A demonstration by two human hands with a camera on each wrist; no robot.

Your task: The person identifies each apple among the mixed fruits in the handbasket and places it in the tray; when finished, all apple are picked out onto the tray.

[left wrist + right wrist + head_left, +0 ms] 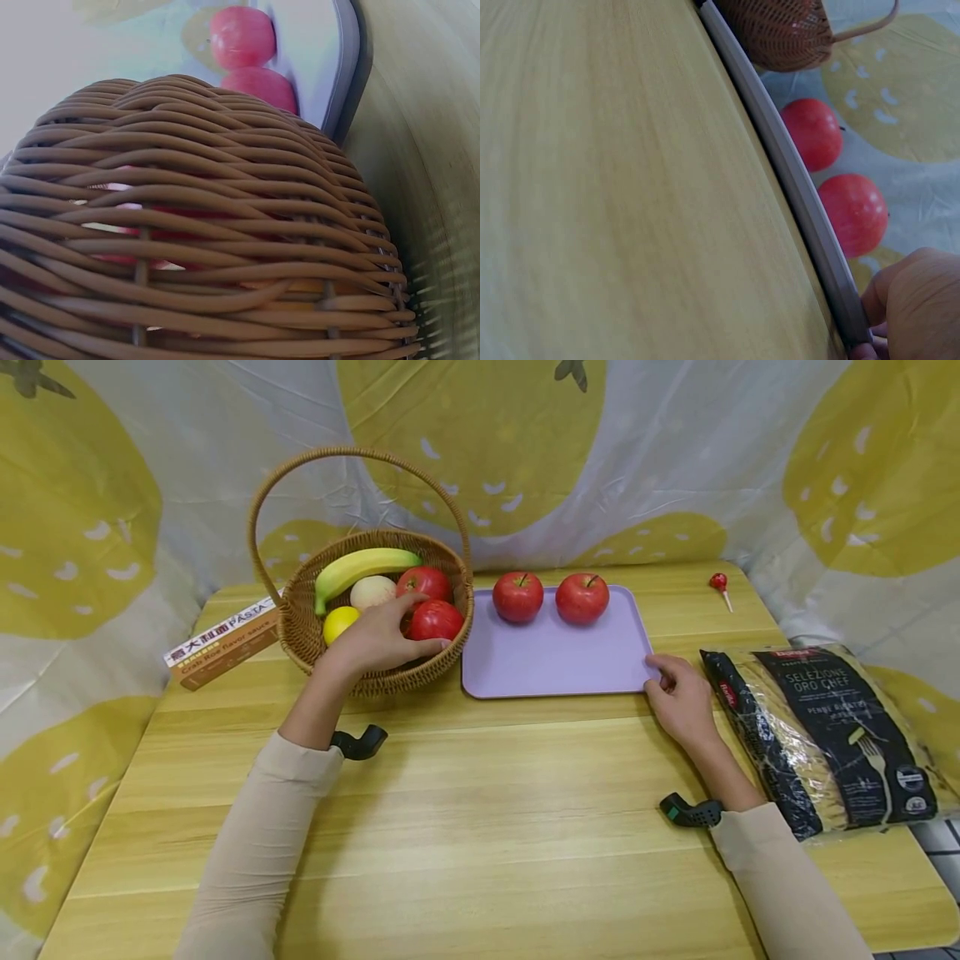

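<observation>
My left hand (378, 635) reaches over the near rim of a wicker basket (405, 681), with thumb and fingers round the front red apple (437, 620). Behind that apple lies another red apple (423, 582), beside a pale round fruit (372, 592), a yellow lemon (341, 622) and a banana (367, 564). In the left wrist view the basket's woven side (195, 225) hides the hand. With thumb and fingers, my right hand (681, 697) pinches the right front corner of a lilac tray (555, 664). Two red apples (517, 597) stand along the tray's back.
A pasta box (225, 643) lies left of the basket, partly behind it. Right of my right hand lies a large bag of penne (832, 735). A red lollipop (720, 589) is at the back right of the wooden table (510, 827). Patterned cloth (660, 460) hangs behind.
</observation>
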